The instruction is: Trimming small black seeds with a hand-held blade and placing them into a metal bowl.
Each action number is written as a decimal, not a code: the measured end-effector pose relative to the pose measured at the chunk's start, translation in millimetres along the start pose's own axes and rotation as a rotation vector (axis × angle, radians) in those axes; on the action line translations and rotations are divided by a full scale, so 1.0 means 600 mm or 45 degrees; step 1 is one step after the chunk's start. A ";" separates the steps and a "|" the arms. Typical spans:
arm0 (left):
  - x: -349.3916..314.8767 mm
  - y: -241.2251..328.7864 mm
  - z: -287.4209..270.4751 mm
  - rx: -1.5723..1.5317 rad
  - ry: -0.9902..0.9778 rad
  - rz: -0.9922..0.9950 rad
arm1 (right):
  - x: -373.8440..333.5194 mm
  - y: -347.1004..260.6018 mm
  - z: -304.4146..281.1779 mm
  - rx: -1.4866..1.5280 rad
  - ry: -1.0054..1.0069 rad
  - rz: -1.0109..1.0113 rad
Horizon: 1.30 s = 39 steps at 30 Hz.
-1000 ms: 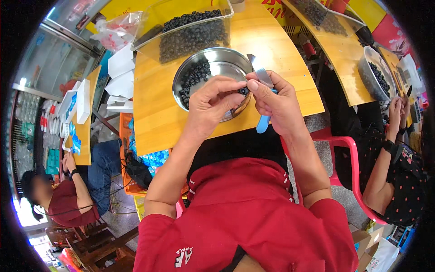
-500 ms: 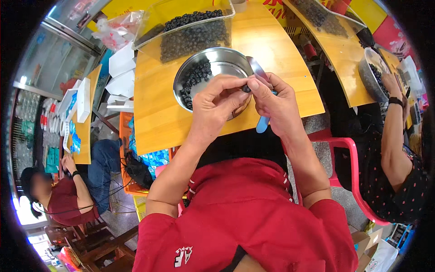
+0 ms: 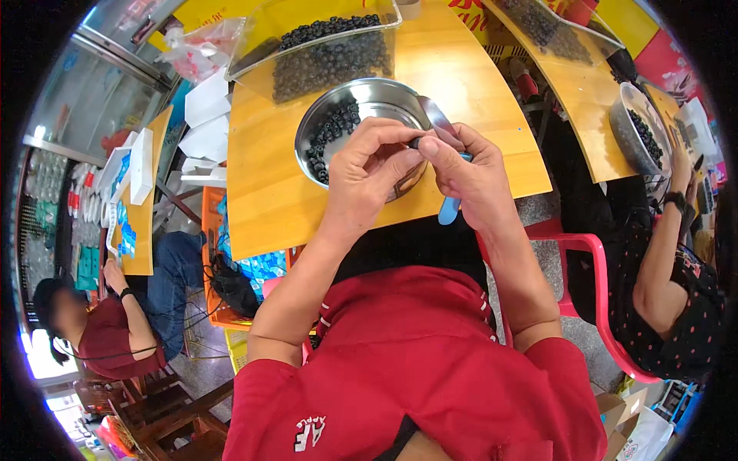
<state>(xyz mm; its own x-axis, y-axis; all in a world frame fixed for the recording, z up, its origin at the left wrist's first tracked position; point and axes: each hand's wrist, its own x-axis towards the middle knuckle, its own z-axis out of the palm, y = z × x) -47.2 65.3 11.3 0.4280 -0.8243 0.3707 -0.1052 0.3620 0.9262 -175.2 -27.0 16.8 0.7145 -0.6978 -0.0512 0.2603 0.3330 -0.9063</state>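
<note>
My left hand [image 3: 367,165] pinches a small round black piece [image 3: 415,143] between thumb and fingertips, above the near side of a steel bowl. My right hand [image 3: 478,180] is closed around a knife [image 3: 448,210] with a blue handle. Its broad metal blade points up and away from me, past my right fingers. My right thumb meets the black piece from the right, so both hands touch at the fingertips. Behind my hands stands the round steel bowl [image 3: 301,123], with many small black pieces [image 3: 338,123] gathered at its left side.
A clear plastic tub [image 3: 257,69] of similar black pieces stands on the wooden table [image 3: 265,207] behind the bowl. White boxes [image 3: 207,131] and an orange crate [image 3: 214,215] are at left. One co-worker sits at left; another works at right over a steel bowl [image 3: 621,134].
My fingers have shifted slightly around the black piece, and the knife handle has tilted a little. The co-worker at right has drawn their hand out of their bowl toward its near-right side.
</note>
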 end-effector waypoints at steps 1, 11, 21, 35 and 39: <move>0.001 0.001 -0.001 0.067 -0.004 0.045 | 0.000 0.000 0.001 -0.071 0.029 -0.026; -0.006 -0.001 -0.007 0.077 0.013 0.023 | -0.002 -0.006 -0.004 0.054 -0.039 0.074; -0.010 -0.001 -0.005 -0.342 0.011 -0.186 | -0.014 -0.016 0.009 -0.171 -0.102 -0.197; -0.012 -0.009 -0.014 -0.341 -0.005 -0.174 | -0.020 -0.030 0.002 -0.574 -0.226 -0.268; -0.010 -0.014 -0.021 -0.345 -0.046 -0.147 | -0.017 -0.026 -0.003 -0.576 -0.248 -0.243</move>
<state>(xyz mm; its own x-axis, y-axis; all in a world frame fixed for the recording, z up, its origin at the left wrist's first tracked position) -37.7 72.5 0.7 0.3906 -0.8799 0.2706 0.1882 0.3641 0.9122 -187.7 -26.2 30.5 0.8006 -0.5739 0.1725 0.1222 -0.1255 -0.9845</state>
